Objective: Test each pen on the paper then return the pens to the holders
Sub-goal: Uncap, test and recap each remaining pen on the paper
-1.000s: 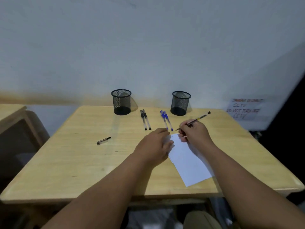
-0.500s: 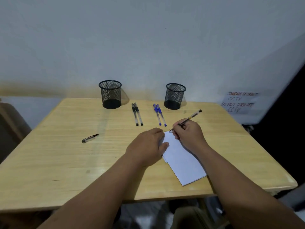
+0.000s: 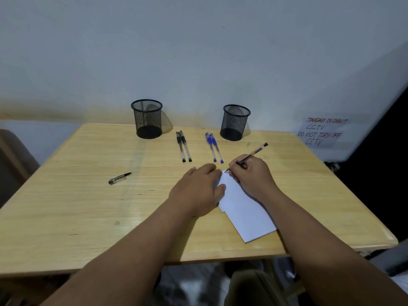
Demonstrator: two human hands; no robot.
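My right hand [image 3: 251, 175] grips a black pen [image 3: 254, 153] with its tip on the far corner of the white paper [image 3: 245, 208]. My left hand [image 3: 197, 191] lies flat on the paper's left edge, fingers together, holding it down. Two black pens [image 3: 183, 146] and two blue pens [image 3: 213, 147] lie side by side in the middle of the table. A pen cap [image 3: 119, 178] lies alone to the left. Two black mesh holders stand at the back, the left holder [image 3: 146, 118] and the right holder [image 3: 235, 122], both with no pens showing.
The wooden table [image 3: 88, 206] stands against a pale wall. A handwritten CCTV notice [image 3: 322, 132] hangs on the wall at the right. Another piece of furniture [image 3: 13, 160] shows at the left edge.
The view has shifted slightly; both hands stay on the paper, with the pen tip still at the paper's far corner.
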